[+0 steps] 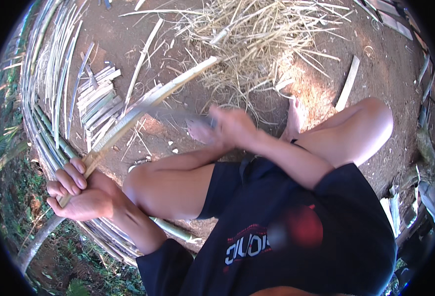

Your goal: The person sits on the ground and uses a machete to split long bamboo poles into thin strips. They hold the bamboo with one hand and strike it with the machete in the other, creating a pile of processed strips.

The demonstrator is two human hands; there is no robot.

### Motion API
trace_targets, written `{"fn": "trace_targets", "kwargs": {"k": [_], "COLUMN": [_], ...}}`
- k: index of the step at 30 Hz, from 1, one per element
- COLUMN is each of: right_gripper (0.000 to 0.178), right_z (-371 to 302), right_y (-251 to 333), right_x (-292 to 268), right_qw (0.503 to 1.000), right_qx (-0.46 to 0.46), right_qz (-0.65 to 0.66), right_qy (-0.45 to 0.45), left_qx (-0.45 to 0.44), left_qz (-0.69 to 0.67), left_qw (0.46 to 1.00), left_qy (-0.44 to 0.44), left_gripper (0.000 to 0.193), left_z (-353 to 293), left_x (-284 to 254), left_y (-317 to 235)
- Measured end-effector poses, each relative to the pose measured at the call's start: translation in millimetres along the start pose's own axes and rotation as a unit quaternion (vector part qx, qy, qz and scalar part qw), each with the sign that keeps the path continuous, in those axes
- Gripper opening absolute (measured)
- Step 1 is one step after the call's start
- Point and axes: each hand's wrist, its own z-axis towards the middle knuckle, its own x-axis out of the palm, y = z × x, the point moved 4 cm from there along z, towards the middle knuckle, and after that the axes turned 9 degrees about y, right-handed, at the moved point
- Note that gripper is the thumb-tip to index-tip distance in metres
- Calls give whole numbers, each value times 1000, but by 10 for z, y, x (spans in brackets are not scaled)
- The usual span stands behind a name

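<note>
My left hand point(86, 192) is closed around the lower end of a long split bamboo strip point(118, 129). The strip slants up and away to the right, its far end in the air above the ground. My right hand point(233, 127), smeared by motion, grips a knife point(175, 115) in front of my lap. Its blurred blade reaches left toward the middle of the strip; whether it touches cannot be made out. The knife's handle is mostly hidden by my fingers.
A heap of thin bamboo shavings point(257, 39) lies ahead on the dirt. Short split pieces point(98, 101) are stacked at left, beside long bamboo poles point(42, 123). One flat slat point(348, 83) rests near my right knee. Green plants point(10, 197) grow at far left.
</note>
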Motion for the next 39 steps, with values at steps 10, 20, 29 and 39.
{"fn": "trace_targets", "kwargs": {"k": [10, 20, 29, 39], "right_gripper": [16, 23, 16, 27], "right_z": [107, 236, 479, 463], "right_y": [18, -114, -945, -1433], "right_x": [-147, -9, 103, 37], "right_qw": [996, 991, 990, 974], "right_qx": [-56, 67, 141, 226], "right_qz": [32, 41, -8, -9], "right_qy": [62, 112, -30, 24], "left_qx": [17, 16, 27, 34], "left_qz": [-3, -14, 30, 103], "left_qw": [1000, 1000, 995, 982], "left_qy": [-10, -14, -86, -154], "left_gripper": [32, 34, 30, 33], "left_z": [99, 141, 243, 221], "left_x": [-51, -112, -212, -129], "left_y": [39, 52, 132, 147]}}
